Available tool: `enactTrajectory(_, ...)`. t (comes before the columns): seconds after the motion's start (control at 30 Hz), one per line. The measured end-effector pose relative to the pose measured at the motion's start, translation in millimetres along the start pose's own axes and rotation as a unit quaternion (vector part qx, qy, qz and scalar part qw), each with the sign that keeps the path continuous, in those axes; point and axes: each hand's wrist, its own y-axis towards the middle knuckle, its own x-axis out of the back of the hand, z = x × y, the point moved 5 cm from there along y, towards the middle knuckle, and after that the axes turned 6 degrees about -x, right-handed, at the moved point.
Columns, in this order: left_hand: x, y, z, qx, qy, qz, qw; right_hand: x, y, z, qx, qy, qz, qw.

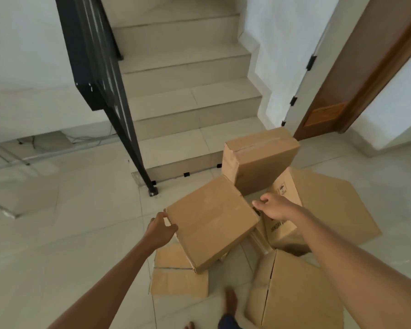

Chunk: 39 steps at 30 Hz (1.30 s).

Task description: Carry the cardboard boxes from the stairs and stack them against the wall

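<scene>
My left hand [160, 227] grips the left edge of the tilted cardboard box [211, 224], and my right hand [274, 207] curls its fingers over the box's right corner. The box sits on the floor at the foot of the stairs [188, 103], propped aslant on flattened cardboard [178, 279], just beside a second box [259, 157] perched on a larger carton [330, 210]. I hold edges only, so I judge it could twist and slip as I lift. A nudge might topple the perched box, and my bare foot [231, 302] is close below.
</scene>
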Motion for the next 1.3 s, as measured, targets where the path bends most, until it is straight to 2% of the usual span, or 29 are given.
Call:
enactTrajectory(0.17,-28,54,13,0.077,-0.032,-0.015,0.996,-10,96,23,0.028,-0.002,0.052,0.998)
enactTrajectory(0.3,-47,103,16,0.104,-0.057,-0.036,0.992,-17,164,32,0.037,0.008,0.066,0.997)
enactTrajectory(0.57,-110,159,74,0.211,-0.087,-0.034,0.973,-60,273,16,-0.021,0.123,0.003,0.992)
enactTrajectory(0.7,-130,181,113,0.262,-0.099,-0.032,0.96,-87,309,2,-0.041,0.098,-0.022,0.994)
enactTrajectory(0.87,-146,209,150,0.304,-0.15,-0.04,0.94,-112,352,-5,-0.059,0.129,-0.024,0.99)
enactTrajectory(1.0,-169,215,170,0.342,-0.252,-0.02,0.905,-135,372,-12,-0.115,0.144,-0.01,0.983)
enactTrajectory(1.1,-187,220,169,0.34,-0.332,0.01,0.88,-138,375,-13,-0.111,0.129,-0.02,0.985)
enactTrajectory(1.2,-188,221,168,0.334,-0.32,-0.002,0.887,-145,371,-21,-0.109,0.108,-0.015,0.988)
enactTrajectory(1.3,-179,216,173,0.334,-0.323,-0.013,0.885,-154,360,-40,-0.12,0.09,-0.043,0.988)
